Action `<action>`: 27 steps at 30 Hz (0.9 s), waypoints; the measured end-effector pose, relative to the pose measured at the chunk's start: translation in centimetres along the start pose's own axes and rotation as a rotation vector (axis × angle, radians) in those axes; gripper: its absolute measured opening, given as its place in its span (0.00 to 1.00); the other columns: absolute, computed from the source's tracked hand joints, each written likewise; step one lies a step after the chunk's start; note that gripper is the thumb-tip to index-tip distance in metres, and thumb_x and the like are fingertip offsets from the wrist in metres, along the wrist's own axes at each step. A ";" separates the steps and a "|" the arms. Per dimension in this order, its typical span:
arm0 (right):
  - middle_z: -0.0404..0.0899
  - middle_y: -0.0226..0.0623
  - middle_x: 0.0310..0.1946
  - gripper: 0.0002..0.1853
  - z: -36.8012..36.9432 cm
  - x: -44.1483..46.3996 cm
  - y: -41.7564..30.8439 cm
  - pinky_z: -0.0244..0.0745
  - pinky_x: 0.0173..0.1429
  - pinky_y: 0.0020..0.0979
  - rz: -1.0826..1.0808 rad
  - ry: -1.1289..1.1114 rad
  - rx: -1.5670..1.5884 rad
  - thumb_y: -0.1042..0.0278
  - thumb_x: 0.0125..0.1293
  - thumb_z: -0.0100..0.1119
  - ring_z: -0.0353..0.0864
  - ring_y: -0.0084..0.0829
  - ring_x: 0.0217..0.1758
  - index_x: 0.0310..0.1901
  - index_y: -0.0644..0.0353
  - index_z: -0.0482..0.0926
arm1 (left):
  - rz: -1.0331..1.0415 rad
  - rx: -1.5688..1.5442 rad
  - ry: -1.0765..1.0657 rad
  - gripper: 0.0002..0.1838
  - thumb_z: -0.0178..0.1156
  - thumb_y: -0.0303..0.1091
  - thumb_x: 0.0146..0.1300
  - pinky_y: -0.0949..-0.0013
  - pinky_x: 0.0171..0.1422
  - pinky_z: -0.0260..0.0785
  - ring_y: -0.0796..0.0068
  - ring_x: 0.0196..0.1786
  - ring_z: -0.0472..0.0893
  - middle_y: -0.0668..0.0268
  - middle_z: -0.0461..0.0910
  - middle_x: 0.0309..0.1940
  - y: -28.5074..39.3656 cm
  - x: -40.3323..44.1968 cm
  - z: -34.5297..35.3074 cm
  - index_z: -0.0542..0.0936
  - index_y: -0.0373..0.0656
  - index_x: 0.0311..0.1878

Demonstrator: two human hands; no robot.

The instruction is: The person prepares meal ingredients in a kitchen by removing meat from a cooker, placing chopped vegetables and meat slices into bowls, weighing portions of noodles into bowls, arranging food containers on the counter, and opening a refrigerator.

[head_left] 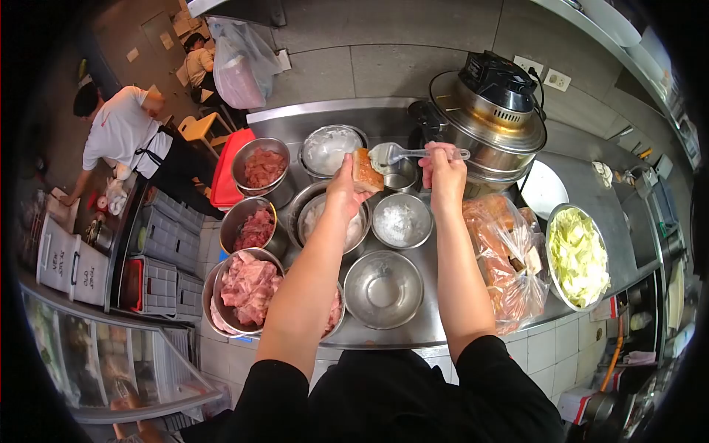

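Observation:
My left hand (346, 190) holds a piece of browned bread (367, 171) above the steel bowls. In my right hand (444, 173) is the handle of a clear plastic spoon (402, 153). Its head, with a pale creamy mass on it, is at the bread's upper right edge. Below my hands are a bowl of white powder (402, 220) and an empty steel bowl (383, 289). Behind the bread stands a bowl with white residue (331, 150). A bag of bread loaves (502, 258) lies right of my right forearm.
Bowls of raw meat (249, 286) line the counter's left side. A large steel cooker (491, 125) stands at the back right, with a bowl of chopped cabbage (578, 257) at the right edge. A person in a white shirt (122, 125) works at the left.

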State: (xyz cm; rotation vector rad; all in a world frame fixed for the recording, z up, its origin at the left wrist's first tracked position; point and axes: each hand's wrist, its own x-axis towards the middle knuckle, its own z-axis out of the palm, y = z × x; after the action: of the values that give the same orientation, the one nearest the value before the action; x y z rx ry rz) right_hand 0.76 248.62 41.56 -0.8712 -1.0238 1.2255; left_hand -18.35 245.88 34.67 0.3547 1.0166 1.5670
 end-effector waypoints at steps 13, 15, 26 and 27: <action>0.84 0.42 0.27 0.12 -0.1 4.1 8.3 0.78 0.41 0.34 -0.208 -0.007 -0.555 0.62 0.64 0.61 0.85 0.39 0.32 0.46 0.59 0.80 | 0.120 -0.197 0.034 0.29 0.48 0.61 0.71 0.58 0.53 0.73 0.61 0.55 0.78 0.61 0.77 0.57 4.1 -2.2 0.0 0.72 0.47 0.62; 0.84 0.52 0.38 0.22 -0.4 4.8 10.1 0.76 0.55 0.42 -0.166 -0.142 -0.843 0.62 0.61 0.62 0.83 0.53 0.47 0.57 0.56 0.76 | 0.190 -0.207 0.005 0.29 0.48 0.61 0.71 0.55 0.53 0.72 0.59 0.56 0.78 0.60 0.77 0.57 5.2 -3.8 -0.4 0.72 0.48 0.63; 0.81 0.44 0.43 0.19 -3.5 -6.9 4.6 0.76 0.50 0.39 -0.151 -0.543 -1.027 0.62 0.59 0.65 0.81 0.44 0.46 0.51 0.58 0.77 | 0.506 -0.329 -0.032 0.25 0.43 0.55 0.76 0.54 0.64 0.68 0.64 0.61 0.75 0.60 0.76 0.59 9.3 -24.4 -4.1 0.72 0.46 0.62; 0.81 0.45 0.43 0.19 -4.3 -8.1 4.9 0.76 0.51 0.40 -0.113 -0.595 -1.114 0.60 0.58 0.66 0.81 0.44 0.47 0.50 0.57 0.78 | 0.517 -0.332 -0.029 0.25 0.43 0.55 0.76 0.54 0.64 0.68 0.64 0.61 0.75 0.60 0.76 0.59 9.1 -26.4 -5.2 0.72 0.46 0.62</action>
State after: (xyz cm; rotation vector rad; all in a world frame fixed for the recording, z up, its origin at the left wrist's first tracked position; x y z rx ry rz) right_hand 2.98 241.41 34.47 -1.2641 -2.3033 0.7528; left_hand -20.58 220.12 46.53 0.4276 0.6489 2.1511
